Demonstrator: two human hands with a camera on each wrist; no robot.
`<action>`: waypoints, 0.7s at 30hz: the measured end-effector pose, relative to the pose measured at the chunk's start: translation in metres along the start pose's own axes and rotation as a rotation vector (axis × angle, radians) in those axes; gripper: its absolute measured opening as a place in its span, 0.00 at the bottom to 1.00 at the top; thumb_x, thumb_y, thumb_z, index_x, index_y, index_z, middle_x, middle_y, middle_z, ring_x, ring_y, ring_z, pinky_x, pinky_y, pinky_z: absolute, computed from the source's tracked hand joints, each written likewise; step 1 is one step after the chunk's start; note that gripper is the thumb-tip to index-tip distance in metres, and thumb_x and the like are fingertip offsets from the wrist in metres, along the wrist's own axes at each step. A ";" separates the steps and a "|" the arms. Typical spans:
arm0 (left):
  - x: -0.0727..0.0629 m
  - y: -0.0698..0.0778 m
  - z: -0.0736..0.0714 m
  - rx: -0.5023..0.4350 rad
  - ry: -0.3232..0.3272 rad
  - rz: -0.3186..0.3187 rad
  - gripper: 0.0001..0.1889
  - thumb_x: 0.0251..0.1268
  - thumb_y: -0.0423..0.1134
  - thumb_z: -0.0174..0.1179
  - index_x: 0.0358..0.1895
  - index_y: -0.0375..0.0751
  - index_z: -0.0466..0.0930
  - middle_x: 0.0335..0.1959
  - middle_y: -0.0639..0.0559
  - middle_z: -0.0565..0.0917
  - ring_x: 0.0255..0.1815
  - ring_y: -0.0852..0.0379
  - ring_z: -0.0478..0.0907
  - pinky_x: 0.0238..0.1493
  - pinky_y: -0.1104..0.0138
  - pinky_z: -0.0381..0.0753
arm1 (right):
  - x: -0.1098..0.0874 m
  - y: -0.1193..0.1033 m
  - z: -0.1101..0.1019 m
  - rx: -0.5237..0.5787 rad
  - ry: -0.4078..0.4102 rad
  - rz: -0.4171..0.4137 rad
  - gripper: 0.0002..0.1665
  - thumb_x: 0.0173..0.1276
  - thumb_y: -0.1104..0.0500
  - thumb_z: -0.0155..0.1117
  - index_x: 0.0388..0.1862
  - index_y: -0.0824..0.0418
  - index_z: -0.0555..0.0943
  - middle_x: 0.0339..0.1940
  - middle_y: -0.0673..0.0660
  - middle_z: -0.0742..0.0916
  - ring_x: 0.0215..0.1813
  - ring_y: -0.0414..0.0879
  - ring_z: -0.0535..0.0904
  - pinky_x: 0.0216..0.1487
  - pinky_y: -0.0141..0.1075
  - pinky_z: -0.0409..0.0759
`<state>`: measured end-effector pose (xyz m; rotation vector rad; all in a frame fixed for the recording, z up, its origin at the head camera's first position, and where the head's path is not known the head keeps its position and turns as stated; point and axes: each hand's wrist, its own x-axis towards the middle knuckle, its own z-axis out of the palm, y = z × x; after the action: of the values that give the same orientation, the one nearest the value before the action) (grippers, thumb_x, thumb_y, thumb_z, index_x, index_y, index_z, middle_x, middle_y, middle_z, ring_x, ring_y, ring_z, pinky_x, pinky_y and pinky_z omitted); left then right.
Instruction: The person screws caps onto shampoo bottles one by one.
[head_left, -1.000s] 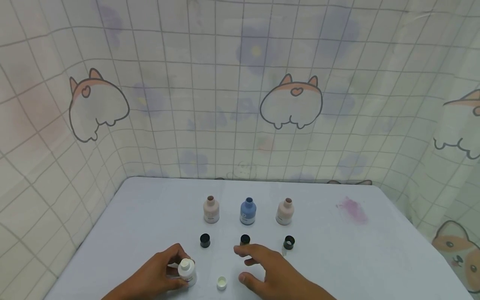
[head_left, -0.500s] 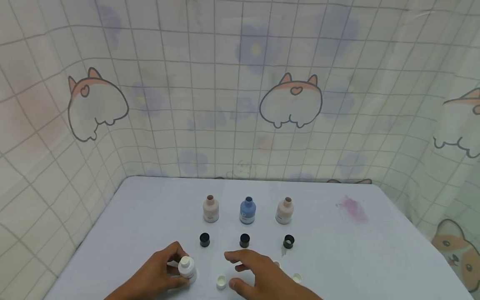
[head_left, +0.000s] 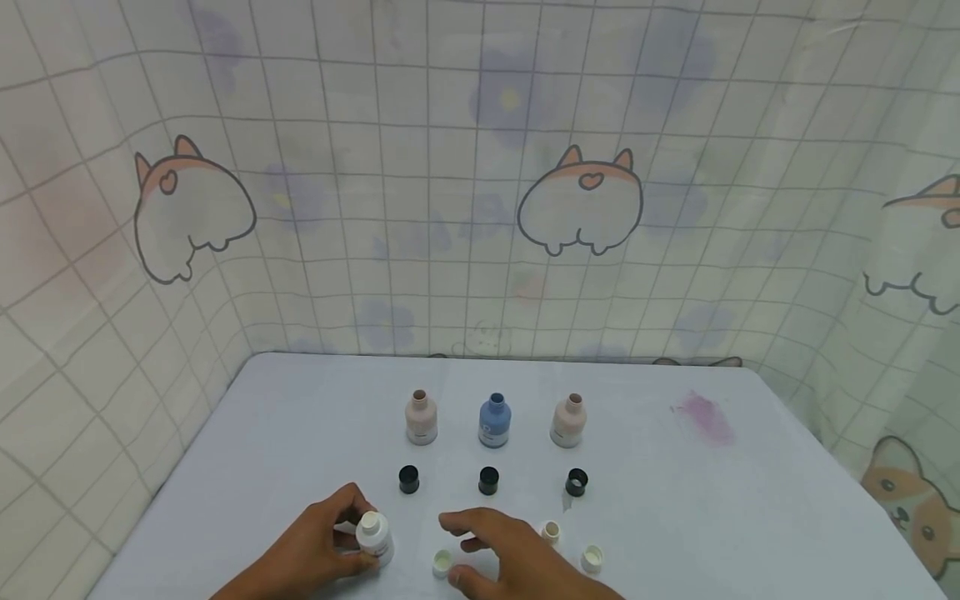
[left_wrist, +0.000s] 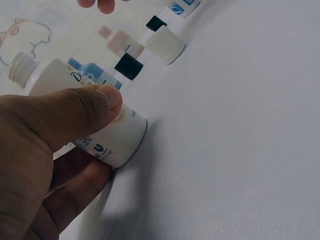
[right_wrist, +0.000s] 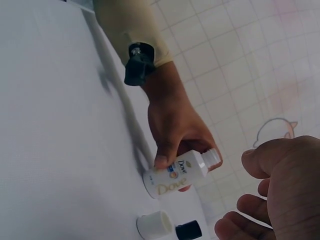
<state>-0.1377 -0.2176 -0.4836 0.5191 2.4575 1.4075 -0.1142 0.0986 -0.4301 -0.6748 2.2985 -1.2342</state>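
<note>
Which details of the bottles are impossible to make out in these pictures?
Head: the body below the open bottle neck, hidden by the right hand.
Head: the writing on the blue bottle, too small.
Left wrist: part of the held white bottle, covered by the left hand.

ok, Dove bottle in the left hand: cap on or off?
Off: the bottle shows a bare threaded neck; a loose white cap stands nearby.

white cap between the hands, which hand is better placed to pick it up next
Probably the right hand: it holds nothing and is near the white cap, while the left hand grips the white Dove bottle.
</note>
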 end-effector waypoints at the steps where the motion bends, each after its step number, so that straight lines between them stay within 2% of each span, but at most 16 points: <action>1: 0.000 0.000 0.000 0.001 0.001 -0.002 0.27 0.51 0.41 0.81 0.48 0.46 0.72 0.49 0.52 0.84 0.49 0.53 0.84 0.49 0.64 0.87 | 0.001 0.000 0.001 0.006 -0.001 0.007 0.29 0.73 0.45 0.68 0.70 0.37 0.73 0.65 0.40 0.80 0.59 0.35 0.79 0.59 0.35 0.81; 7: 0.000 0.001 0.001 0.004 0.005 -0.011 0.27 0.51 0.41 0.81 0.48 0.47 0.72 0.49 0.52 0.84 0.49 0.53 0.84 0.48 0.63 0.87 | 0.003 0.000 0.005 0.017 0.000 0.042 0.29 0.72 0.47 0.70 0.70 0.42 0.75 0.64 0.40 0.80 0.57 0.36 0.80 0.58 0.40 0.84; 15: 0.001 0.002 0.000 0.028 0.012 -0.011 0.26 0.52 0.42 0.81 0.48 0.48 0.72 0.49 0.53 0.83 0.50 0.53 0.84 0.49 0.65 0.87 | 0.006 0.005 0.008 -0.001 0.008 0.029 0.29 0.72 0.47 0.69 0.70 0.44 0.75 0.63 0.41 0.81 0.57 0.34 0.80 0.58 0.37 0.83; 21: 0.001 0.002 0.001 0.042 0.010 -0.024 0.26 0.52 0.43 0.81 0.48 0.49 0.72 0.49 0.54 0.83 0.50 0.53 0.84 0.49 0.64 0.87 | 0.011 0.011 0.012 -0.007 0.006 0.025 0.28 0.73 0.49 0.69 0.69 0.44 0.75 0.63 0.41 0.81 0.57 0.34 0.79 0.58 0.40 0.83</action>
<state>-0.1382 -0.2151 -0.4826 0.4915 2.4974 1.3555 -0.1177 0.0891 -0.4471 -0.6436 2.3097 -1.2192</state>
